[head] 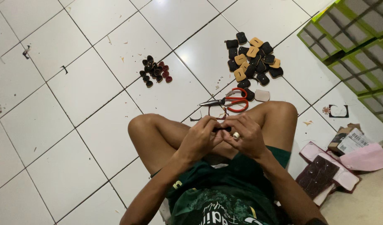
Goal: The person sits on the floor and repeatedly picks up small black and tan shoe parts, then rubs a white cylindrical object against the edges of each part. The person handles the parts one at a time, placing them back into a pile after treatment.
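Left hand (pixel 199 139) and right hand (pixel 246 136), both closed, pinch 1 small dark leather piece (pixel 221 129) between fingertips above the knees. Judged step: shaping it; next calls for steady pinch. Red-handled scissors (pixel 229 101) lie idle on the white tiled floor (pixel 66 96).

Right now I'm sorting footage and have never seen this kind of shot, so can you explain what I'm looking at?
There is no machine here. A camera worn on a person's head looks down at their own two hands and bent legs as they sit on a white tiled floor. The left hand and the right hand meet in front of the knees, pinching a small dark piece between the fingers. On the floor ahead lie red-handled scissors, a pile of black and tan flat pieces, and a smaller cluster of dark and reddish bits. Green mesh trays stand at the upper right, and pink and dark sheets lie beside the person's right leg.
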Demonstrator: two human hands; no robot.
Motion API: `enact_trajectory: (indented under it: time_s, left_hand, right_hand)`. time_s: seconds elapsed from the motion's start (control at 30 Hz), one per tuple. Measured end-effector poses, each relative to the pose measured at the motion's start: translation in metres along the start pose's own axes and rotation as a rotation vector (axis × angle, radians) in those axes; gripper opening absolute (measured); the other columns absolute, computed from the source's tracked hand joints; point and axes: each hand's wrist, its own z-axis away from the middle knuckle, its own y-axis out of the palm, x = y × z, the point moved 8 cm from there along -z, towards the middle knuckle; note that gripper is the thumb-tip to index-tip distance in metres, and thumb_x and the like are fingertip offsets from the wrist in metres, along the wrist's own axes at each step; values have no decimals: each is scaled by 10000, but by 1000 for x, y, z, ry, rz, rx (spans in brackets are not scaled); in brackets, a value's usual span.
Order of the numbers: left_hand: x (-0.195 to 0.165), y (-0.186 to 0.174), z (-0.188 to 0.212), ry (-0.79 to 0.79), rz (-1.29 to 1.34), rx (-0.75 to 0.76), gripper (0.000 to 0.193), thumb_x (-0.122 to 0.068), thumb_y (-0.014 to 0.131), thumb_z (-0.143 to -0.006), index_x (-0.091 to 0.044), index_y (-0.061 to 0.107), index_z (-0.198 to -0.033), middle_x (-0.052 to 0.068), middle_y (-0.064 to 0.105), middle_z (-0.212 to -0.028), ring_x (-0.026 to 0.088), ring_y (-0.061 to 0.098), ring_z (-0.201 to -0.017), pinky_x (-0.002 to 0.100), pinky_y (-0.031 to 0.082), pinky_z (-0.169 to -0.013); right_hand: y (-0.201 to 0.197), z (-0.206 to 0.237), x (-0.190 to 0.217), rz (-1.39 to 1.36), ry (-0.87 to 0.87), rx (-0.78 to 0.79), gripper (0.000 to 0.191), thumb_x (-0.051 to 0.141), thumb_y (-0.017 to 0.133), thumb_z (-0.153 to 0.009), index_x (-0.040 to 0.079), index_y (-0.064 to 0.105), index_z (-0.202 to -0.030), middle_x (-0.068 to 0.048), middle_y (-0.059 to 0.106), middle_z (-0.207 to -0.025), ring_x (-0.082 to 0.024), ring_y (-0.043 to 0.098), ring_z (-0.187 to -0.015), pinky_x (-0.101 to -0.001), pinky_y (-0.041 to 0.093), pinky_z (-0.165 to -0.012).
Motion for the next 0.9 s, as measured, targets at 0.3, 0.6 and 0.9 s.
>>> enact_trajectory:
  time_s: [0.3,0.6,0.9]
  left_hand:
    - [-3,-6,0,19,85,12,240,-71,773,-855,1,661,-1055,125,672,-1082,301,691,-962,373,587,-798]
    - [-26,-3,12,506,-269,45,300,-76,727,-833,8,683,-1118,152,662,-1237,296,653,-1217,392,586,-985]
    - [-10,-5,13,142,-87,-167,281,-103,833,-825,-105,758,-1096,114,671,-1156,246,676,-1074,342,575,-884]
  right_hand:
    - [-2,5,0,-51,-11,-38,230,129,817,-825,85,715,-1027,-50,689,-1065,-210,653,-934,-347,555,-818]
    - [48,46,-65,-1090,889,259,367,146,671,-942,28,537,-1263,-10,686,-954,-72,636,-895,-226,512,-788]
    - [63,72,-84,-1222,837,131,257,107,717,-972,72,527,-1140,13,586,-928,-56,551,-799,-192,442,-662]
